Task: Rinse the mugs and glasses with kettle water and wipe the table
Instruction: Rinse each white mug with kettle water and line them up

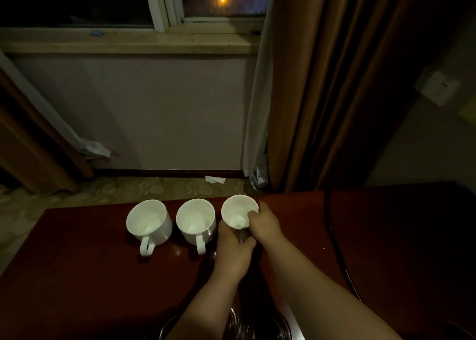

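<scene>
Right at the bottom edge of the frame, under the two forearms, something shiny and rounded [257,326] glints in the gloom — glassware or a metal vessel, cut off and too dark to name, so I can't say whether the glasses or the kettle are there. Up from that, both hands are busy on the right-hand mug [238,212], just right of centre: the left hand [233,252] is wrapped around its near side, closed on the body, while the right hand [265,225] has its fingers [252,213] hooked over the rim and into the bowl, gripping or rubbing the inside. That reads to me as the rinse in progress on this one. Two more white mugs stand upright in a row to its left on the dark red desk [77,262] — the middle mug [195,221] and the left mug [148,221], handles toward the camera, apart from each other. Whether any of the three holds water, or has already been rinsed, the dim light won't let me tell. A few small glints show on the desk near the middle mug's handle, possibly drops. No cloth in view, so the wiping looks still to come. A dark cable [334,242] runs down the right side of the desk; where it leads is out of frame.
</scene>
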